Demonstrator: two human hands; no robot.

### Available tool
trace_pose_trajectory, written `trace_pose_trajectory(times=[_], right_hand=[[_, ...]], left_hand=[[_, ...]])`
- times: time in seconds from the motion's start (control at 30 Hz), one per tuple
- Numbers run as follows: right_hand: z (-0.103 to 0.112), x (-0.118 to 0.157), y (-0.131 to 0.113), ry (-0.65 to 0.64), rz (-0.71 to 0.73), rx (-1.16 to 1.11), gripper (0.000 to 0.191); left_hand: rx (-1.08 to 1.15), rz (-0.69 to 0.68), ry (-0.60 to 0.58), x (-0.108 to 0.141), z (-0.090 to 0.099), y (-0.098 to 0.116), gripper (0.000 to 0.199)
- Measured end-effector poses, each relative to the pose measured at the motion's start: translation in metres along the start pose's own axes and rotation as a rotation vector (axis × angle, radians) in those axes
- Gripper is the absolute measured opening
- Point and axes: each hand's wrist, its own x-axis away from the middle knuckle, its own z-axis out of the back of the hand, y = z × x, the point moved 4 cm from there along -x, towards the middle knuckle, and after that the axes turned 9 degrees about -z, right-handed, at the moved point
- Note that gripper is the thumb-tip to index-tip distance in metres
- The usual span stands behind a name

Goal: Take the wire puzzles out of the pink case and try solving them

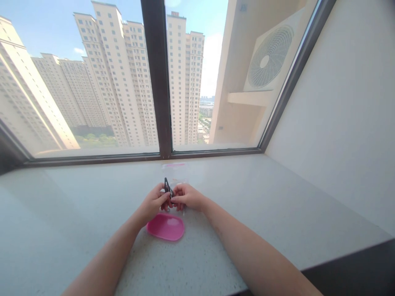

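A small black clip [167, 186], slim and with a pale gap or shine along its middle, is held upright between my two hands. My left hand [156, 201] pinches it from the left with thumb and fingers. From the right, the thumb and fingers of my right hand [187, 197] close on its lower end. The fingers hide part of it, so its exact kind is hard to make out. Just below the hands, a shallow pink plastic dish [166, 234] lies on the pale sill. A tiny shiny piece shows under my left fingers, too small to name.
Behind the hands lies a clear plastic bag [174, 166] with a pink strip, flat on the speckled sill [77, 213]. A brown window frame [163, 123] borders the sill's far side. To the right rises a white wall [339, 102].
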Motion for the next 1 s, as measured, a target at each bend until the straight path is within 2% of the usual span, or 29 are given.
trace_pose_trajectory(times=[0.17, 0.57, 1.0], right_hand=[[0.001, -0.001, 0.001, 0.064, 0.033, -0.041, 0.037], [0.001, -0.003, 0.005, 0.024, 0.010, -0.023, 0.049], [-0.003, -0.004, 0.000, 0.059, 0.002, -0.019, 0.035]], left_hand=[[-0.027, 0.005, 0.081, 0.001, 0.011, 0.006, 0.028], [0.020, 0.054, 0.037, 0.001, 0.009, 0.001, 0.031], [0.029, 0.087, 0.040, 0.004, 0.008, 0.005, 0.033]])
